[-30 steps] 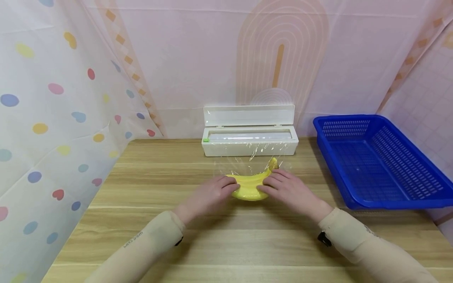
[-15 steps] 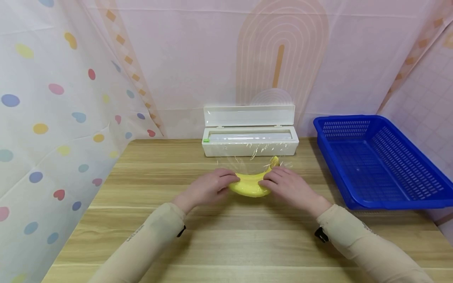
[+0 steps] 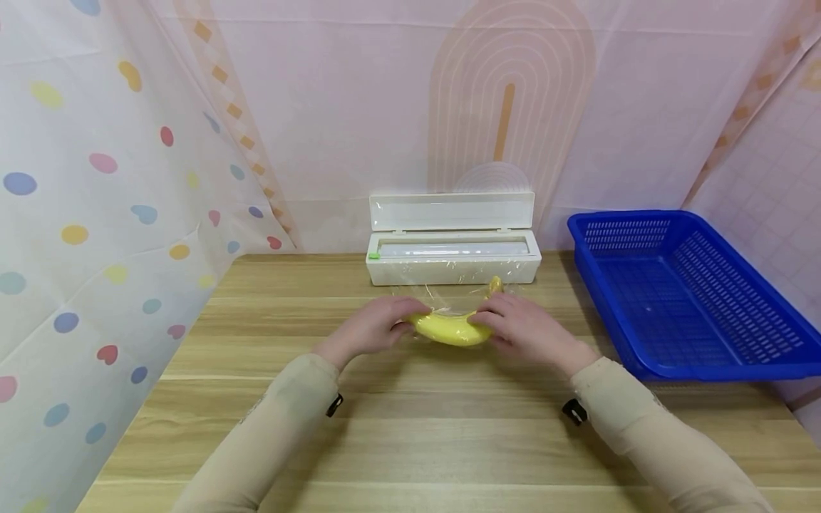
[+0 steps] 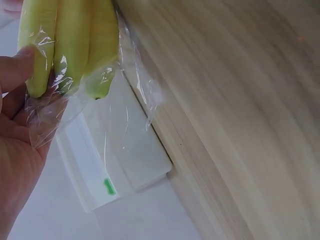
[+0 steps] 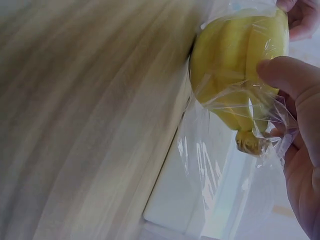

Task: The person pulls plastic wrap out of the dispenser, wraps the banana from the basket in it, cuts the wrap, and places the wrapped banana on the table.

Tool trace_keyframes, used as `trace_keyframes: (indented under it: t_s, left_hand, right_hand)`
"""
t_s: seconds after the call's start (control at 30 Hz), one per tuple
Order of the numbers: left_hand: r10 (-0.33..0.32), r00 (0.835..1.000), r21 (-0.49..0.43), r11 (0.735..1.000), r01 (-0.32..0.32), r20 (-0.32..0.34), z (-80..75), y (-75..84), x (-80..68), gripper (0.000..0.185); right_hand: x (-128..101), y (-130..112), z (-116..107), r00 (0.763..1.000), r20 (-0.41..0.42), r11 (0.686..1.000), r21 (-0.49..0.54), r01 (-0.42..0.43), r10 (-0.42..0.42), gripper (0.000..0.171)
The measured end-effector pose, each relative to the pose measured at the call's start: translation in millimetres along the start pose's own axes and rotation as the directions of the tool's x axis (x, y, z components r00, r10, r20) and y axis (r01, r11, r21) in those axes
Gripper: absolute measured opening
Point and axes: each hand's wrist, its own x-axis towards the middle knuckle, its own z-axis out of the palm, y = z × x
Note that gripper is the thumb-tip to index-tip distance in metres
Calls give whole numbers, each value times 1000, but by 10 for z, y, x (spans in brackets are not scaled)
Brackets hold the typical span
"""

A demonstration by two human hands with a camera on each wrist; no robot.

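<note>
A yellow bunch of bananas [image 3: 452, 330] is held between both hands near the middle of the table, its stem toward the right. Clear cling film [image 5: 202, 160] lies over the bunch, with loose crinkled edges around the stem. My left hand [image 3: 377, 324] grips the tip end; in the left wrist view its thumb presses on one banana [image 4: 72, 40] through the film. Near the stem, my right hand [image 3: 524, 328] holds the bunch, thumb on top and fingers behind. Most of the fingers on the far side are hidden.
Behind the bananas stands a white cling film dispenser [image 3: 452, 272], lid up, with a roll inside and a green slider [image 3: 374, 256] at its left. A blue plastic basket [image 3: 731, 371] sits at the right of the wooden table [image 3: 410, 449]. Patterned cloth hangs behind.
Both hands have lifted and tilted the banana bunch slightly away from me, so its near side shows more. The fingers have moved further round behind it. Dispenser and basket stay put.
</note>
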Motion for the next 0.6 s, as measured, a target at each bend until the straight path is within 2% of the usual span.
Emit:
trace_keyframes:
  t_s: [0.2, 0.43, 0.6]
  left_hand:
    - [-32, 999, -71, 997, 31, -17, -30, -78, 53, 37]
    - [-163, 986, -174, 971, 166, 33, -58, -173, 108, 35]
    - [-220, 973, -222, 947, 231, 74, -92, -219, 164, 32]
  right_hand:
    - [31, 71, 22, 999, -31, 998, 49, -26, 27, 43]
    - [82, 119, 13, 996, -13, 992, 93, -83, 85, 42]
    - [110, 148, -5, 988, 26, 977, 153, -152, 150, 42]
